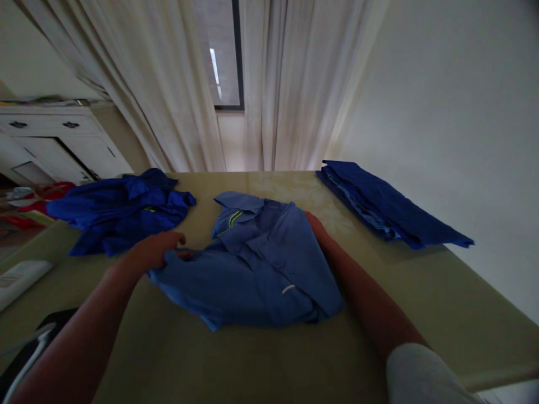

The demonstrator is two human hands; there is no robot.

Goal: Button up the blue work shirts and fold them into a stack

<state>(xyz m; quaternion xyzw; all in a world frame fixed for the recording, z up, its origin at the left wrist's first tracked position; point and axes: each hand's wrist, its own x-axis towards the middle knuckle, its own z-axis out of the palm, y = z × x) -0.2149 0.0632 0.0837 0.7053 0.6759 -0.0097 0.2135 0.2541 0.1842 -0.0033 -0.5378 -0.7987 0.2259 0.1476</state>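
Note:
A blue work shirt (261, 264) with a yellow-green stripe at the collar lies partly folded in the middle of the olive-coloured table (269, 359). My left hand (155, 251) is closed on the shirt's left edge, pinching the fabric by the sleeve. My right hand (316, 227) rests at the shirt's right side near the shoulder, its fingers mostly hidden under or against the cloth.
A loose heap of darker blue garments (122, 210) lies at the table's left. A folded stack of blue clothes (379, 205) sits at the far right. White curtains, a window and a white cabinet (54, 140) stand behind. A white object (19, 278) lies at the left edge.

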